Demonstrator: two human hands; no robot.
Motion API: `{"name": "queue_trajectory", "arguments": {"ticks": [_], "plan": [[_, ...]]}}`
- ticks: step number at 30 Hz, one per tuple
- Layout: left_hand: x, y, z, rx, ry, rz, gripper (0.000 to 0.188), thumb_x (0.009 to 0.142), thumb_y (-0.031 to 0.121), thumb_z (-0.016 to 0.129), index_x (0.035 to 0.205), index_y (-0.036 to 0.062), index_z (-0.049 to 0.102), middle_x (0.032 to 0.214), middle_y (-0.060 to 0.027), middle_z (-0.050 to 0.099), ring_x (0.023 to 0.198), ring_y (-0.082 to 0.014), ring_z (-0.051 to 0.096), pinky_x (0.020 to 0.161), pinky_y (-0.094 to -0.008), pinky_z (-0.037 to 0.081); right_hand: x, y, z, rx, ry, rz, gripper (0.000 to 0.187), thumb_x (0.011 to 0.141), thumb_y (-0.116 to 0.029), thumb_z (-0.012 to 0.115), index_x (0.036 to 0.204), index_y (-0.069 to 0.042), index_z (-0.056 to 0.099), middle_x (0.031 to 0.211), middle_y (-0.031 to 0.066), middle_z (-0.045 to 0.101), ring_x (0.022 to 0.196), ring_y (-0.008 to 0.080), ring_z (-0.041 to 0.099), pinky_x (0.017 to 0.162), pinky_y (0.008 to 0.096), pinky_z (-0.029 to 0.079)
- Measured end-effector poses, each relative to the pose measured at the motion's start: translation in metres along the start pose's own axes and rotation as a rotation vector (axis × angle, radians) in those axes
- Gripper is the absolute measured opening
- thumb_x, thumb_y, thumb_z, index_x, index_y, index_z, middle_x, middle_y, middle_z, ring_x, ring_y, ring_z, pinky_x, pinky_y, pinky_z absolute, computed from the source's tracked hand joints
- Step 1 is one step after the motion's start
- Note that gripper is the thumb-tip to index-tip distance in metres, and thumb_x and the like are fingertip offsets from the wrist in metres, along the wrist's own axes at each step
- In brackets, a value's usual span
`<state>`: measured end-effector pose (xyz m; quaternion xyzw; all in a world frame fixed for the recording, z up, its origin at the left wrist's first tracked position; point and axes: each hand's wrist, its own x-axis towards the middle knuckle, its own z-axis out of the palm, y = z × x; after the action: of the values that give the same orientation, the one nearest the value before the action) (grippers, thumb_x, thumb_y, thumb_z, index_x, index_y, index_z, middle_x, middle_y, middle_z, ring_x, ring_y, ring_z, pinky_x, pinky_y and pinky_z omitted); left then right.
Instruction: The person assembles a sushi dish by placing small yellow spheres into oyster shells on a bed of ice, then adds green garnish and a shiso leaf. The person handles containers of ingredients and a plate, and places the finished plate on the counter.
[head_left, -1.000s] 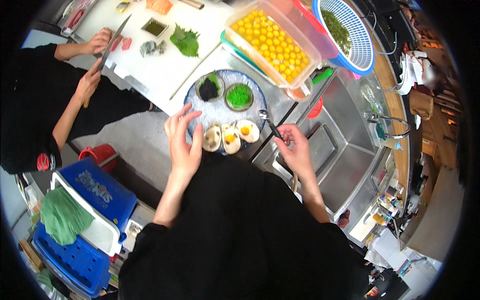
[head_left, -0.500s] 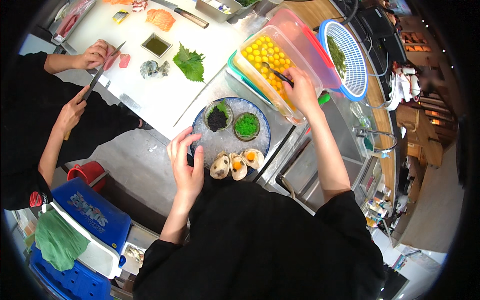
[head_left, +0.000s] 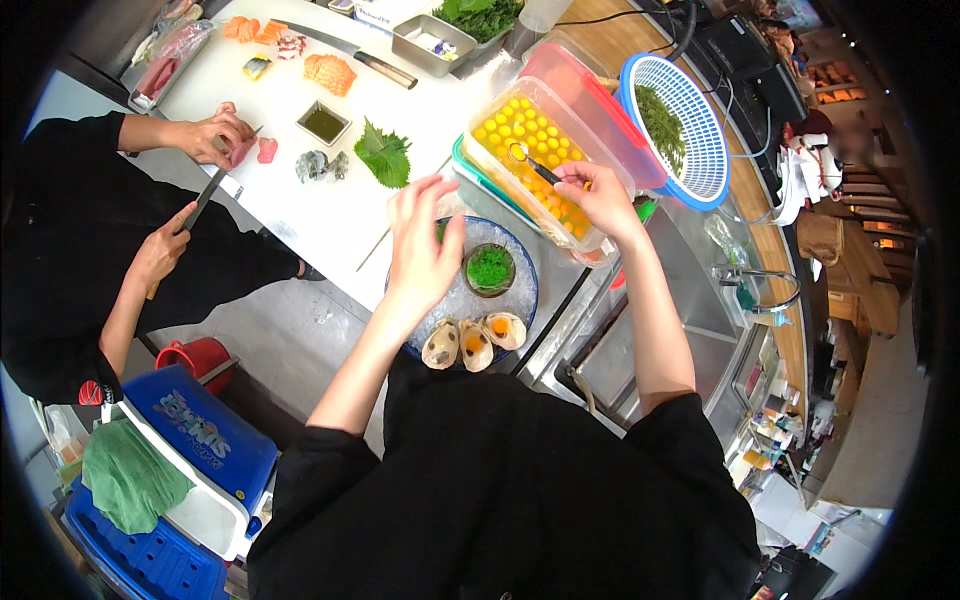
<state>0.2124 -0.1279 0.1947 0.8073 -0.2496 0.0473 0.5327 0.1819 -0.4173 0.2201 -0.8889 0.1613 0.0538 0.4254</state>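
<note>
Right hand: thumb and fingers pinching black-handled spoon, its bowl over egg yolks in clear plastic tub. Left hand: fingers loosely spread, thumb apart, above blue-rimmed plate. On plate: three oyster shells, green roe.

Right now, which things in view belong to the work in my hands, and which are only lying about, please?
Seem in use:
- spoon, held in your right hand
- tub of yolks below the spoon
- plate, partly hidden by your left hand
- shells, two with yolks

Seem just lying about:
- unheld knife
- red bucket
- green cloth
</note>
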Motion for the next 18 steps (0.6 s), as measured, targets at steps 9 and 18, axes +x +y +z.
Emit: {"name": "queue_trajectory", "arguments": {"ticks": [9,18], "plan": [[0.090,0.004,0.095,0.157,-0.075,0.169,0.041,0.088,0.020,0.064,0.121,-0.0023,0.057,0.141,-0.0215,0.045,0.133,-0.0397,0.036,0.111,-0.0496,0.028,-0.019,-0.030,-0.032,0.030,0.086,-0.059,0.023,0.087,-0.006,0.072,0.108,0.002,0.071,0.090,0.0013,0.070,0.082,0.0063,0.059,0.076,0.0247,0.049],[0.105,0.020,0.119,0.244,-0.224,0.225,0.031,0.092,0.017,0.057,0.115,-0.0035,0.062,0.141,-0.0183,0.048,0.133,-0.0363,0.039,0.110,-0.0532,0.027,-0.034,-0.016,-0.039,0.142,0.219,-0.081,0.023,0.084,-0.005,0.073,0.106,0.004,0.072,0.089,0.0026,0.070,0.081,0.0086,0.061,0.076,0.0259,0.050]]}}
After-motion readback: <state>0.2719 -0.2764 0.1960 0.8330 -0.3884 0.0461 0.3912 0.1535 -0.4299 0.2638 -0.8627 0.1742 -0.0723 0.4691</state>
